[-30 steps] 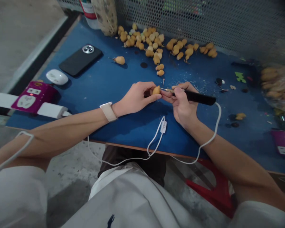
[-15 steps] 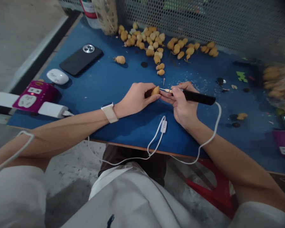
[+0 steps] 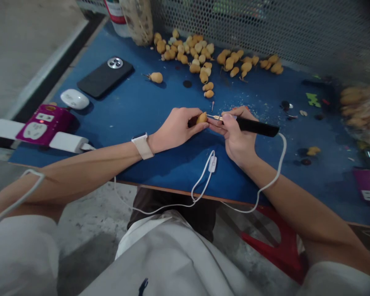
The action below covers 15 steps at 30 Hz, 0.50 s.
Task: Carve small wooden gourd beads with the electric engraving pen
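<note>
- My left hand pinches a small dried gourd above the blue tabletop, near its front edge.
- My right hand holds a corded black pen tool in a narrow grip, its brass tip just beside the gourd.
- I judge this to be tip work on the gourd, calling for steady fingers.

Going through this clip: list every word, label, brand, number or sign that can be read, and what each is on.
No words or numbers are legible.
Container label: red and white band, too blurred and cut off to read.
Power strip: any marking too small to read.
Shirt emblem: dark figure, no text.
</note>
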{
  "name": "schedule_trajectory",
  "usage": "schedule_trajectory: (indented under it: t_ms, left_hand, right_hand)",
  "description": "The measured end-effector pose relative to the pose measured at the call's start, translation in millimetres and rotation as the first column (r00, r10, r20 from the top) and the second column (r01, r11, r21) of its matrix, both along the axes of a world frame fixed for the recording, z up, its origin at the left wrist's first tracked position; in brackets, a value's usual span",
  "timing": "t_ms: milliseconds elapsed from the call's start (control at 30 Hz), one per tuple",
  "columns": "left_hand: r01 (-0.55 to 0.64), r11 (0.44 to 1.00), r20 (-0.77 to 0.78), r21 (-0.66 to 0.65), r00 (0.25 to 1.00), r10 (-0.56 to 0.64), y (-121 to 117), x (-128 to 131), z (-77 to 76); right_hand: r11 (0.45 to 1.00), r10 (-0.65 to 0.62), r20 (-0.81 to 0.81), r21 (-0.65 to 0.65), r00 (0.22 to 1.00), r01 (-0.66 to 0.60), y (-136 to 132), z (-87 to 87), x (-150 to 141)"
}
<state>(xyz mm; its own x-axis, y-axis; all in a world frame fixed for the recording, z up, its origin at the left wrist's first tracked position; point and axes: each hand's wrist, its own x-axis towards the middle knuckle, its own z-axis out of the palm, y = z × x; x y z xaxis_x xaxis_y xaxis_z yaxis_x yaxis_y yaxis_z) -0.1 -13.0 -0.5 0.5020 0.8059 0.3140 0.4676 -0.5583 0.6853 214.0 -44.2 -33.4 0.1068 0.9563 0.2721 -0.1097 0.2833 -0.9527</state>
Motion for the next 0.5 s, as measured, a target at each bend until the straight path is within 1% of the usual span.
schedule_trajectory:
  t_ms: [167, 333, 433, 500]
  left_hand:
    - [0.004, 1.0, 0.006, 0.002, 1.0, -0.004, 1.1, -1.2, -2.4]
    - [0.028, 1.0, 0.031, 0.0, 0.999, -0.028, 3.5, -2.4, -6.5]
    - [0.059, 0.998, 0.068, -0.018, 0.996, -0.057, 4.9, -3.4, -9.2]
    - [0.105, 0.993, 0.117, -0.044, 0.988, -0.099, 5.2, -4.0, -10.2]
  right_hand:
    - [1.0, -0.004, -0.06, 0.005, 0.998, 0.004, 0.5, 1.2, -1.7]
    - [1.0, -0.007, -0.076, -0.005, 0.997, 0.007, 0.2, 4.1, -0.7]
    - [1.0, 0.0, -0.064, -0.025, 0.998, -0.001, -0.1, 5.9, 0.7]
    - [0.999, 0.011, -0.063, -0.04, 0.998, -0.014, 0.8, 7.0, 2.1]
